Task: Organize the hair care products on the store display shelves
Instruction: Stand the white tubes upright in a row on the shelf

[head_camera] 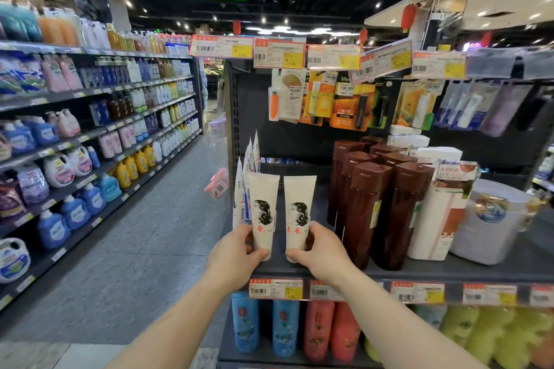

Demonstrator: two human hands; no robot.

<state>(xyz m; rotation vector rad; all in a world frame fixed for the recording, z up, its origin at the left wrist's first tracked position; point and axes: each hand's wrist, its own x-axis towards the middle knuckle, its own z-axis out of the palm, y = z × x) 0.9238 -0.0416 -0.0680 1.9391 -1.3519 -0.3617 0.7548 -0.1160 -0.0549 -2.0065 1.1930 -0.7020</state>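
Each hand grips a white tube at its lower end: the left hand (236, 252) holds the left tube (263, 213), the right hand (322, 252) the right tube (299, 213), both upright at the shelf (419, 274) near edge. They look light, soft-walled and squeezable, so the stiffer bottom end seems the safest hold. The tubes' bottoms are hidden behind the fingers (248, 238), so I cannot tell whether they rest on the shelf.

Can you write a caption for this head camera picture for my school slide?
Left hand and right hand each grip a white tube upright on the shelf.
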